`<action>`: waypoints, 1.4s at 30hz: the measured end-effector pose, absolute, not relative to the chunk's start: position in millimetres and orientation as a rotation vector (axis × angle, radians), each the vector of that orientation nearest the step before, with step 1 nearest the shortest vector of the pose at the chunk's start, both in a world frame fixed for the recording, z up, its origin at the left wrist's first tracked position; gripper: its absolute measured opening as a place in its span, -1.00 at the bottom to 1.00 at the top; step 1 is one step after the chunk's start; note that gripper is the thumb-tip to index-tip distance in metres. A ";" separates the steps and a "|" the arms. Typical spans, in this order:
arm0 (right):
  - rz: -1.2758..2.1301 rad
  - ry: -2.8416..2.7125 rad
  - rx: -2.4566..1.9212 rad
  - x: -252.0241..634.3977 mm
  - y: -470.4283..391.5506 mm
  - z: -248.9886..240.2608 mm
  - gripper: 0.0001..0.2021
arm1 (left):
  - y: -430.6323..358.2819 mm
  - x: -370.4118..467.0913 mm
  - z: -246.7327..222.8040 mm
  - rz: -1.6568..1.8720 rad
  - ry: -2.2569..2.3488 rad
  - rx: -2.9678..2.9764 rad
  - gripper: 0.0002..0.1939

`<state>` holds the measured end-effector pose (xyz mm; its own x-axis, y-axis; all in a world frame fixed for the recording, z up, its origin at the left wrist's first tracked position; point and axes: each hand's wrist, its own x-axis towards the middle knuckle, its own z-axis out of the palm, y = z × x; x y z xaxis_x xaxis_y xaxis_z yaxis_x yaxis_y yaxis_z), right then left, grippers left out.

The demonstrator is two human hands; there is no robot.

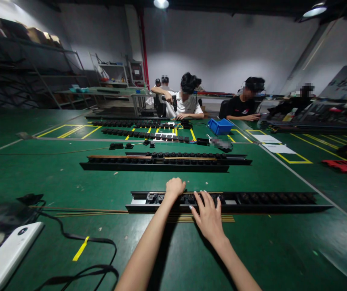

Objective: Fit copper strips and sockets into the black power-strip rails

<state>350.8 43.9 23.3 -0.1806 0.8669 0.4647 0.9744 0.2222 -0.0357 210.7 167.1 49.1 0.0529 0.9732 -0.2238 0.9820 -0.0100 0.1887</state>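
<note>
In the head view, a long black channel [270, 208] lies across the green table in front of me. Black socket-like blocks [250, 198] sit in a row inside it, with gaps where the pale floor shows. My left hand [175, 187] is closed over the channel's far side; its curled fingers hide whatever they grip. Fingers spread, my right hand [209, 214] rests over the near wall, its fingertips at the blocks. A thin brass-coloured rod [212, 192] runs along the far wall by both hands. More brass-coloured rods [228, 219] lie just in front of the channel.
Another black channel [158, 166] with blocks and copper-coloured rods lies farther back. Beyond are block strips [143, 134] and a blue bin [220, 126]. A white phone [12, 254] and black cable [100, 239] lie left. Across the table, a person [188, 101] holds a power drill [174, 103].
</note>
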 end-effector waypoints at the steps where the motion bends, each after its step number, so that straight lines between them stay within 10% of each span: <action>1: -0.377 -2.110 -1.708 349.8 43.8 23.6 -0.53 | 167.3 210.7 48.6 -0.033 1.974 2.055 -0.65; 32: -0.474 -1.942 -1.509 335.8 58.6 -38.0 -0.52 | 46.5 235.2 46.6 1.169 1.806 2.491 -0.58; 42: -0.365 -1.936 -1.573 333.7 54.8 -26.9 -0.48 | 35.8 228.3 42.0 0.989 2.034 2.436 -0.49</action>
